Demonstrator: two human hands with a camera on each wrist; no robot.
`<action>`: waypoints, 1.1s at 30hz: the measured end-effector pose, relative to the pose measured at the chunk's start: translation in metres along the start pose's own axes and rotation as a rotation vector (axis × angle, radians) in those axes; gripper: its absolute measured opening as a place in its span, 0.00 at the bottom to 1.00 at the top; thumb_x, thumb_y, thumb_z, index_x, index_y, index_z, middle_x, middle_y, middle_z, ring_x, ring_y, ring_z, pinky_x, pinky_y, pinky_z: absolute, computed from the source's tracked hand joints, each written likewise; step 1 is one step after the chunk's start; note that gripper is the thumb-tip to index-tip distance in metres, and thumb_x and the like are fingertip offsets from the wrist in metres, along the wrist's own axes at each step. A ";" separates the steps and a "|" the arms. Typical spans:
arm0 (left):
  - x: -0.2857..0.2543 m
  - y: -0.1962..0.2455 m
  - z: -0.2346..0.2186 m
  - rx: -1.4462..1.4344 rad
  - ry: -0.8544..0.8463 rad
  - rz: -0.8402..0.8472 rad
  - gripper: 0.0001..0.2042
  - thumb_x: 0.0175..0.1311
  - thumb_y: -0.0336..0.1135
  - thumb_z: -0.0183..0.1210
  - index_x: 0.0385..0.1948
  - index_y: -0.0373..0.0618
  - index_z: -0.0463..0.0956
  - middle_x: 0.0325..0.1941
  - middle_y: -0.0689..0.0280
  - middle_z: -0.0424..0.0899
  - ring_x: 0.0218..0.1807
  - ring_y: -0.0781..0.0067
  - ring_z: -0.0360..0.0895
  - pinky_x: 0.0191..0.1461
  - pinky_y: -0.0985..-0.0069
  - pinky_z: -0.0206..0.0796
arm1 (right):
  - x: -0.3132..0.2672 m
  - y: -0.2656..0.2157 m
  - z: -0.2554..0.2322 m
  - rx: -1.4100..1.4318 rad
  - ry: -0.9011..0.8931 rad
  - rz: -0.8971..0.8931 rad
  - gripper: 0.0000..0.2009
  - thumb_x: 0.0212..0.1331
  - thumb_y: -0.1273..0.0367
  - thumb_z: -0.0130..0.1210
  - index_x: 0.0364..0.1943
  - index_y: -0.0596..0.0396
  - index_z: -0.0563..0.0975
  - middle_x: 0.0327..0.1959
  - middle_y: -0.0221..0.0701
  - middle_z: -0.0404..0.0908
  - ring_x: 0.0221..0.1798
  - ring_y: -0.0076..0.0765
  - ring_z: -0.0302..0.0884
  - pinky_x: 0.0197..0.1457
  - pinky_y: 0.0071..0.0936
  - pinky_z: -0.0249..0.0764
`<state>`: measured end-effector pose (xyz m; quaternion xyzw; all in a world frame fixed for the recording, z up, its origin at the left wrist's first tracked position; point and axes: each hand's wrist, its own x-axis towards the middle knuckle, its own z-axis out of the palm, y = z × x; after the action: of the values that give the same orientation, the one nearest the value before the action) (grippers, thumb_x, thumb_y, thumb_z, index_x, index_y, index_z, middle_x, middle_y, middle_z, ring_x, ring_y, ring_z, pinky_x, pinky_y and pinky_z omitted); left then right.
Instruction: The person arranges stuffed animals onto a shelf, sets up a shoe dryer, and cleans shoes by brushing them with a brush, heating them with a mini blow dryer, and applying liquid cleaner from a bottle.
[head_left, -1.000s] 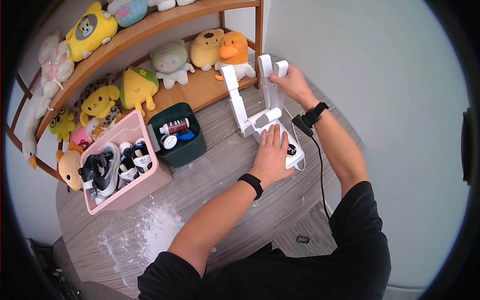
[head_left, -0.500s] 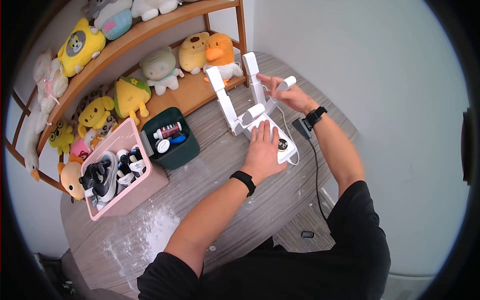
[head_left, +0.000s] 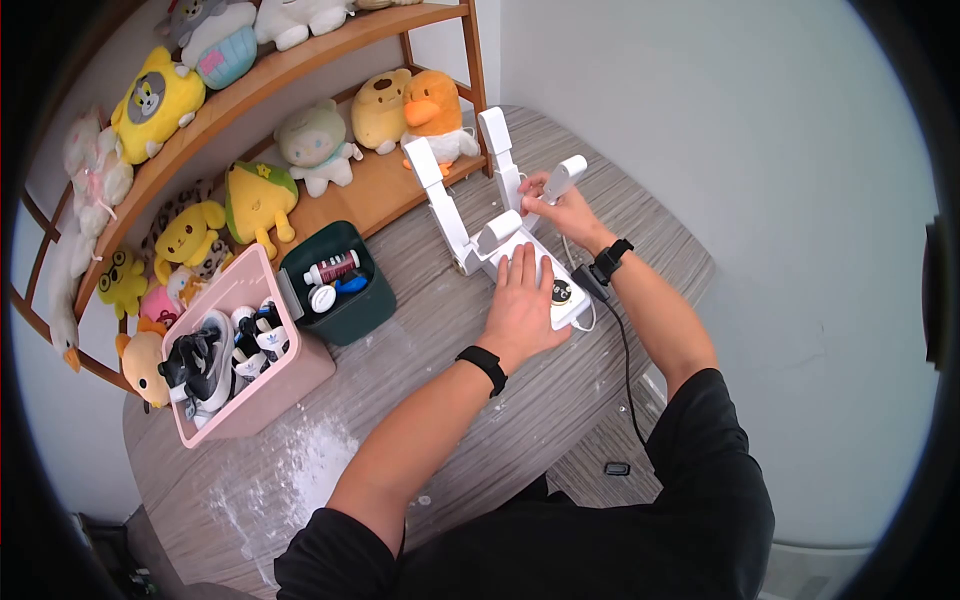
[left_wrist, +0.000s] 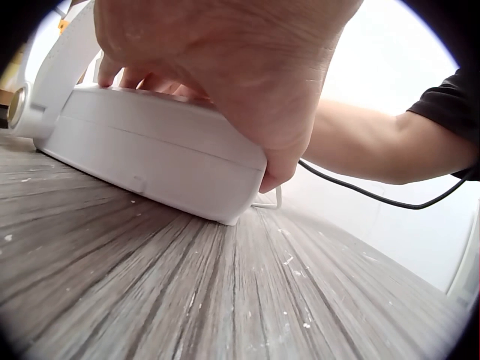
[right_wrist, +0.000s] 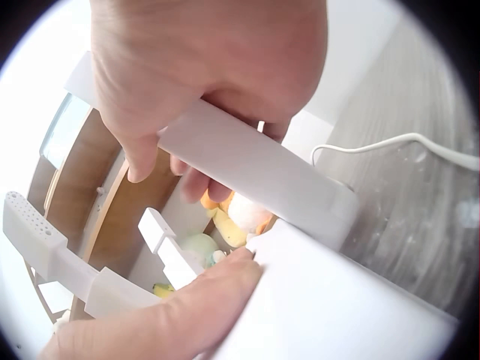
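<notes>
A white device with several upright arms stands on the table; its base (head_left: 568,312) carries a round dark display. My left hand (head_left: 520,308) lies over the base with fingers straight, and in the left wrist view the palm (left_wrist: 240,67) rests on its top. My right hand (head_left: 568,215) is around a tilted white arm (head_left: 567,174) on the device's right side. Seen from the right wrist, thumb and curled fingers of the hand (right_wrist: 217,60) lie on opposite sides of that arm (right_wrist: 262,169). Two other arms (head_left: 430,170) stand to the left.
Left of the device are a dark green bin (head_left: 352,322) holding bottles and a pink bin (head_left: 262,405) with shoes. Plush toys (head_left: 325,150) fill a wooden shelf (head_left: 390,198) behind. White powder (head_left: 315,465) covers part of the table (head_left: 480,440); a black cable (head_left: 626,365) hangs at the right.
The arm by my right hand has swung right, away from the rear arm beside it. My right hand has moved lower, and its spread fingers have curled in. My left hand stays on the base.
</notes>
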<state>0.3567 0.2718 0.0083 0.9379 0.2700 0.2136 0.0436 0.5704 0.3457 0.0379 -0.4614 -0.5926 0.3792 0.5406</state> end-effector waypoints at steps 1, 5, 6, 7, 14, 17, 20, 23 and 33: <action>0.000 0.000 -0.001 0.002 0.004 0.004 0.52 0.49 0.58 0.73 0.73 0.26 0.67 0.78 0.29 0.63 0.83 0.30 0.56 0.86 0.39 0.46 | 0.000 -0.002 -0.001 -0.003 0.002 -0.005 0.11 0.69 0.62 0.71 0.43 0.55 0.85 0.45 0.31 0.89 0.50 0.27 0.84 0.62 0.34 0.76; -0.001 0.000 -0.002 0.006 0.006 0.012 0.52 0.49 0.58 0.73 0.73 0.26 0.67 0.78 0.28 0.63 0.83 0.30 0.57 0.86 0.39 0.47 | 0.000 -0.011 0.000 -0.068 0.067 -0.019 0.09 0.69 0.63 0.71 0.39 0.54 0.86 0.39 0.29 0.91 0.49 0.27 0.85 0.61 0.34 0.76; 0.000 0.000 -0.002 0.011 0.009 0.012 0.52 0.49 0.59 0.73 0.73 0.26 0.67 0.78 0.28 0.63 0.83 0.30 0.57 0.86 0.39 0.47 | 0.000 -0.010 0.000 -0.029 0.063 -0.034 0.08 0.68 0.64 0.71 0.38 0.54 0.86 0.38 0.29 0.92 0.48 0.25 0.86 0.60 0.33 0.77; -0.001 0.001 -0.001 0.012 0.008 0.010 0.52 0.49 0.59 0.73 0.73 0.26 0.67 0.78 0.28 0.63 0.83 0.30 0.57 0.86 0.39 0.47 | 0.000 -0.010 -0.002 -0.027 0.061 -0.034 0.08 0.68 0.64 0.71 0.38 0.54 0.86 0.38 0.29 0.92 0.48 0.25 0.86 0.60 0.33 0.77; -0.002 0.000 0.001 0.013 -0.001 0.016 0.53 0.50 0.60 0.72 0.74 0.26 0.66 0.80 0.28 0.62 0.84 0.30 0.56 0.87 0.40 0.45 | -0.004 -0.032 0.002 0.050 -0.013 0.015 0.07 0.68 0.66 0.69 0.39 0.54 0.86 0.46 0.34 0.92 0.57 0.30 0.85 0.68 0.36 0.75; -0.001 0.000 -0.001 0.024 -0.010 0.011 0.53 0.50 0.61 0.72 0.73 0.26 0.66 0.80 0.29 0.62 0.84 0.30 0.55 0.87 0.41 0.45 | 0.001 -0.023 -0.005 -0.081 -0.051 0.083 0.07 0.69 0.66 0.68 0.40 0.55 0.86 0.51 0.36 0.92 0.60 0.33 0.85 0.70 0.38 0.75; 0.000 -0.001 -0.001 0.021 -0.027 0.008 0.53 0.51 0.61 0.72 0.74 0.26 0.66 0.80 0.29 0.61 0.85 0.30 0.55 0.87 0.41 0.45 | 0.002 -0.007 -0.007 -0.164 -0.132 0.135 0.07 0.70 0.66 0.65 0.42 0.56 0.85 0.59 0.41 0.89 0.64 0.38 0.84 0.74 0.40 0.74; 0.000 0.000 -0.002 0.015 -0.036 0.004 0.53 0.51 0.61 0.72 0.74 0.26 0.66 0.80 0.29 0.61 0.85 0.30 0.54 0.87 0.41 0.45 | 0.002 -0.006 -0.007 -0.088 -0.126 0.116 0.06 0.70 0.68 0.64 0.42 0.56 0.83 0.61 0.43 0.88 0.66 0.39 0.84 0.76 0.41 0.73; -0.001 0.000 -0.002 0.003 -0.016 0.006 0.53 0.49 0.59 0.72 0.73 0.25 0.66 0.79 0.28 0.62 0.84 0.29 0.55 0.87 0.41 0.46 | 0.003 -0.013 -0.013 -0.076 -0.220 0.121 0.08 0.71 0.65 0.63 0.35 0.52 0.79 0.66 0.45 0.85 0.74 0.44 0.78 0.82 0.44 0.67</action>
<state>0.3551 0.2716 0.0102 0.9404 0.2670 0.2058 0.0438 0.5819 0.3442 0.0523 -0.4722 -0.6333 0.4366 0.4305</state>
